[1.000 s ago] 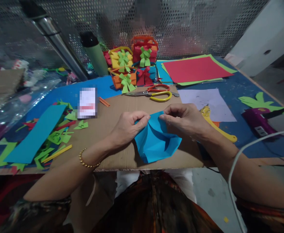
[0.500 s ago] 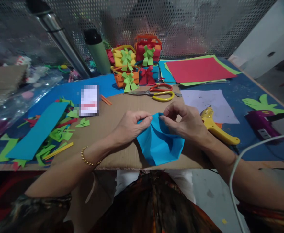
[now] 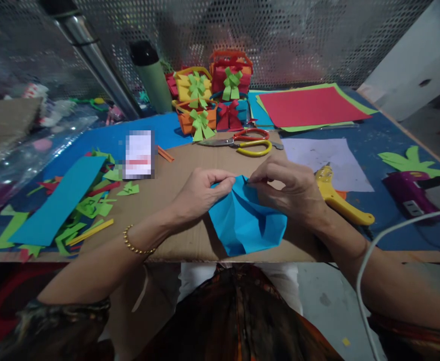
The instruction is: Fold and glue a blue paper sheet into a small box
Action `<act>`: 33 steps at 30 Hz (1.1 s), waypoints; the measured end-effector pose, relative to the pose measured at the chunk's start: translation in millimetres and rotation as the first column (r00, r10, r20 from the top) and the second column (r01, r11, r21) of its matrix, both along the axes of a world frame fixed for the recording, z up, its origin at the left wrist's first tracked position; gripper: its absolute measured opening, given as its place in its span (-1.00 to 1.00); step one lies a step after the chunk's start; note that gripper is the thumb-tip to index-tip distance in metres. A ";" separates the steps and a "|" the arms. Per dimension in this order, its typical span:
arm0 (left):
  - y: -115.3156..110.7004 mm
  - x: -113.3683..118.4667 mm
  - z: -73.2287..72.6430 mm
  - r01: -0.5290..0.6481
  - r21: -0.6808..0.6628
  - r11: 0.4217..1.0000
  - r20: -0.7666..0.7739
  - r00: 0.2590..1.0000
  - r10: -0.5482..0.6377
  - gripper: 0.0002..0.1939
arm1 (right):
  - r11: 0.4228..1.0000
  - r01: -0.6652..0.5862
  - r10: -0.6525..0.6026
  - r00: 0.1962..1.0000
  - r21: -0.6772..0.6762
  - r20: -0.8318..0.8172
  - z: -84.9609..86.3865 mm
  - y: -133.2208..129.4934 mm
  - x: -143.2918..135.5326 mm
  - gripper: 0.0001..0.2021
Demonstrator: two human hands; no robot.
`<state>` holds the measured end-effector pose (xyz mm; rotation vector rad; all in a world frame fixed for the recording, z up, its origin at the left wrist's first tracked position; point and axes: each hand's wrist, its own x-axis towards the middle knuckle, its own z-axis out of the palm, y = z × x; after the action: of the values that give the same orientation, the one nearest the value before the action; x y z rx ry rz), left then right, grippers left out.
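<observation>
A folded sheet of blue paper point(image 3: 248, 223), creased and partly opened out, is held up over the cardboard near the table's front edge. My left hand point(image 3: 204, 193) pinches its upper left edge between thumb and fingers. At the top edge, my right hand point(image 3: 285, 188) has thumb and forefinger closed on the paper. Part of the right-hand side of the paper is hidden behind that hand. Just beyond the hands lie scissors point(image 3: 242, 143) with red and yellow handles. To the right of my right hand is a yellow glue gun point(image 3: 340, 198).
Small paper bags with bows point(image 3: 212, 98) stand at the back, beside stacked coloured sheets point(image 3: 313, 106). Paper scraps point(image 3: 95, 203) and a blue strip point(image 3: 59, 200) lie left. A green bottle point(image 3: 152, 77) and a steel flask point(image 3: 95, 60) stand behind. A white cable point(image 3: 374, 245) hangs at right.
My right hand's fingers have shifted slightly left along the paper's top edge and closed on it. The left hand keeps its pinch.
</observation>
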<state>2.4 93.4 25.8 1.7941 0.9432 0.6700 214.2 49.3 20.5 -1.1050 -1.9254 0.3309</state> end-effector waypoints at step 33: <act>-1.9 -4.1 5.4 0.111 0.001 0.994 -0.037 0.993 -0.111 -0.66 | 0.846 -0.161 0.023 0.964 -0.508 -0.266 -2.0 6.6 4.7 -0.73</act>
<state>-1.7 91.5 31.2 1.8528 0.8601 0.5705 218.9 55.9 18.6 -1.2416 -1.7002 1.0565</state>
